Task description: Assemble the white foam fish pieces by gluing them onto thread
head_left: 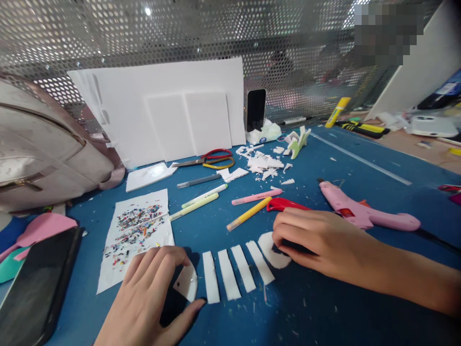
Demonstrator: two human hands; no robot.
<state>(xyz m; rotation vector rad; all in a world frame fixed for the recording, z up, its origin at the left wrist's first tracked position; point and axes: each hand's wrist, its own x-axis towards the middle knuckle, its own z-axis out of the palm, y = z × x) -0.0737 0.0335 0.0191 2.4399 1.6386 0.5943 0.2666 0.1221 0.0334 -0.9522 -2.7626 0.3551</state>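
My left hand (pixel 151 293) rests on the blue mat, its fingertips pinching a small white half-round foam piece (pixel 187 283) that stands tilted on edge. To its right lie several white foam strips (pixel 234 271) in a fanned row. My right hand (pixel 317 240) presses down with curled fingers on another white rounded foam piece (pixel 270 250), with something dark under the fingers that I cannot make out. A red-handled tool (pixel 286 205) lies just behind that hand.
A pink glue gun (pixel 360 211) lies to the right; pens and markers (pixel 201 197) and scissors (pixel 212 158) sit behind. A paper with coloured bits (pixel 135 230), a dark phone (pixel 32 288), a grey bag (pixel 43 149), white foam boards (pixel 169 110) and foam scraps (pixel 264 163) surround the mat.
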